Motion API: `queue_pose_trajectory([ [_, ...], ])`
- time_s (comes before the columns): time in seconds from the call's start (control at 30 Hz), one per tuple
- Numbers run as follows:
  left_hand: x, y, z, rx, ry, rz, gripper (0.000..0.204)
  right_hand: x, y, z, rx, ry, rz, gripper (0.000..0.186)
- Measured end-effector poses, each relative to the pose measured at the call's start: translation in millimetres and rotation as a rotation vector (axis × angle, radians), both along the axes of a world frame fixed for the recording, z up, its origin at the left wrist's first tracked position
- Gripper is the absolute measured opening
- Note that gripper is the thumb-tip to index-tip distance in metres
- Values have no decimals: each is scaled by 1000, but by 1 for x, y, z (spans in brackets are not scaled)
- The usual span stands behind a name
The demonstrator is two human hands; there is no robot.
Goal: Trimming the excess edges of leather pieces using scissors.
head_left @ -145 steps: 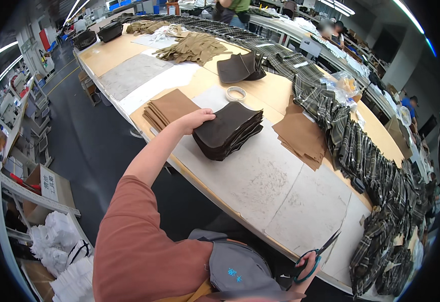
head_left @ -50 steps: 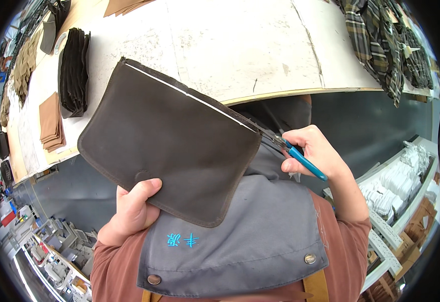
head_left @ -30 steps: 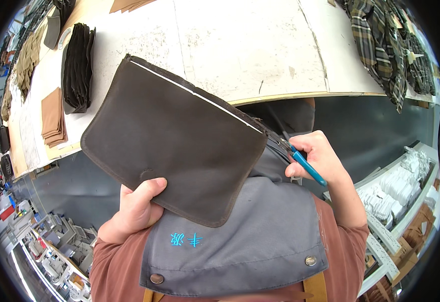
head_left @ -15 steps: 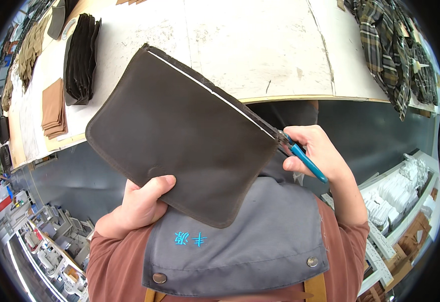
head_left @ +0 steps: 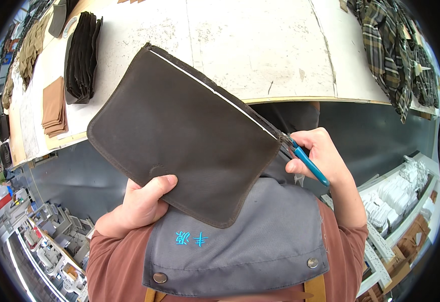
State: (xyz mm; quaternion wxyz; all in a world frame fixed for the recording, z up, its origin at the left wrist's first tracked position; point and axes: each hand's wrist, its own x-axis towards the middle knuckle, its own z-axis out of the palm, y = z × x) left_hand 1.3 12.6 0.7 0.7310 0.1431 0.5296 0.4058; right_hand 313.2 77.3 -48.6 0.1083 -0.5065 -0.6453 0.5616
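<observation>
My left hand (head_left: 150, 197) pinches the lower left edge of a dark brown leather flap (head_left: 185, 136), its thumb on the upper face and its fingers hidden beneath. The flap is tilted and has rounded, stitched lower corners. A white strip (head_left: 215, 92) runs along its straight upper edge. In my right hand (head_left: 320, 153) are pliers (head_left: 308, 163) with teal handles, gripped between thumb and fingers. Their dark jaws meet the flap's right corner, at the end of the white strip. Whether the jaws are closed on the leather I cannot make out.
A pale worktable (head_left: 240, 50) spreads ahead. On its left lie a black stack of pieces (head_left: 81, 58) and brown folded pieces (head_left: 54, 108). Plaid cloth (head_left: 386, 55) hangs over the right end. Low at right, a white rack (head_left: 396, 199) holds white bundles.
The pliers and my right hand have shifted very slightly right, and the jaws' pivot shows less at the corner. The flap has moved slightly right with my left hand still pinching it.
</observation>
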Motion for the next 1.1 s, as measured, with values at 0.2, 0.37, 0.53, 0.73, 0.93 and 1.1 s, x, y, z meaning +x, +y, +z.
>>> queue_pose_trajectory([
  [0.2, 1, 0, 0, 9, 8, 3, 41, 0, -1, 0, 28, -11, 4, 66],
  [0.37, 0, 0, 0, 2, 15, 2, 41, 1, -1, -1, 117, -18, 30, 66],
  [0.53, 0, 0, 0, -7, 11, -20, 42, 0, -3, 3, -68, 91, -63, 63],
  [0.73, 2, 0, 0, -2, -1, -21, 43, -7, 7, 5, -12, -53, 73, 63],
  [0.93, 2, 1, 1, -38, 24, -38, 44, -16, 14, 11, -76, -41, 46, 63],
  [1.1, 4, 3, 2, -50, 29, -36, 43, -15, 13, 11, -78, -54, 20, 62],
])
